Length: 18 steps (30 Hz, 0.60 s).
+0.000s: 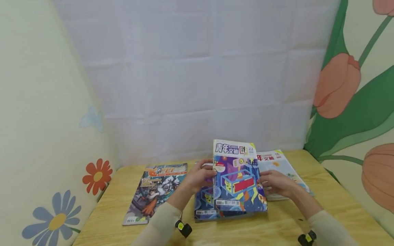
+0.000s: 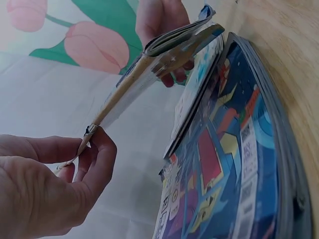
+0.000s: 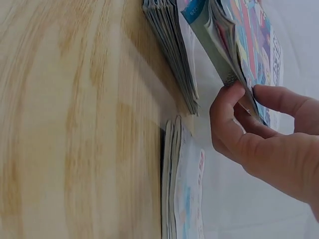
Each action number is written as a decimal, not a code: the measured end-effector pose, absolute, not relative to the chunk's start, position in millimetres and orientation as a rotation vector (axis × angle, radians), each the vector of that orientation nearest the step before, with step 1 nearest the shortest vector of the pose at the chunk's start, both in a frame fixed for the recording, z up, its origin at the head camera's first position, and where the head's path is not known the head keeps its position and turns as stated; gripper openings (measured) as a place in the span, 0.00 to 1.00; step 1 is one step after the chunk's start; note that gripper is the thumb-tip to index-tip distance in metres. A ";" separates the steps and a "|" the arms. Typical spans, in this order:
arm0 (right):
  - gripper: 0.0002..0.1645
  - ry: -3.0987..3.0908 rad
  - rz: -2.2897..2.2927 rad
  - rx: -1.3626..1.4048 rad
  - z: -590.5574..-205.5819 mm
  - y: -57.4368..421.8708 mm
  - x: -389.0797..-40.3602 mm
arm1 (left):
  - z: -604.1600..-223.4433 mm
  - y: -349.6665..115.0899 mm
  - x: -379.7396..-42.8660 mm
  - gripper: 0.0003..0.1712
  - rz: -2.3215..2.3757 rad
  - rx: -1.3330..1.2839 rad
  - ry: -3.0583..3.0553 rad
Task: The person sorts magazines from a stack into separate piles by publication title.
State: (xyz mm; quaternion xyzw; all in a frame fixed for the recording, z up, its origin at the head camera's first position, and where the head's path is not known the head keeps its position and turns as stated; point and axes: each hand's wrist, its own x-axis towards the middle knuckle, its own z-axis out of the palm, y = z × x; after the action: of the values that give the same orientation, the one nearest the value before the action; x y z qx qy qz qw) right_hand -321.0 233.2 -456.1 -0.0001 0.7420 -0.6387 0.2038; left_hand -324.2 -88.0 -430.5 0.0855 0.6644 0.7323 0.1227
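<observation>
A magazine with a purple and blue cover is held up by both hands, tilted above the pile in the middle. My left hand pinches its left edge, thumb and fingers on either side of the spine in the left wrist view. The right hand pinches the opposite edge, where the pages fan slightly apart. Below lies a stack of magazines whose top cover has similar blue artwork; the raised magazine hides part of it in the head view.
To the left lies a dark comic-style magazine. Magazines with a pale cover lie at the right, partly behind the right hand. The wooden table meets a white cloth backdrop, with painted walls on both sides.
</observation>
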 end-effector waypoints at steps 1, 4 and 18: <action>0.41 2.066 -1.787 -0.002 -455.4 235.8 -320.8 | -430.6 -86.1 -325.7 0.33 2.137 0.250 1.938; 0.39 2.078 -1.809 -0.011 -453.5 245.1 -319.9 | -433.6 -79.0 -331.7 0.33 2.160 0.227 1.884; 0.42 1.978 -1.923 -0.167 -462.1 308.8 -317.2 | -452.6 -26.1 -366.4 0.36 2.222 0.060 1.691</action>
State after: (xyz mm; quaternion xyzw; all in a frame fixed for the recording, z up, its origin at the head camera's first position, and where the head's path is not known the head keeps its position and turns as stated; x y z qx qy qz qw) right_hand -317.2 308.8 -462.1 -0.0595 0.7030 -0.6833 0.1880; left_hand -366.4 -26.1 -452.6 0.0213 0.5963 0.7835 0.1734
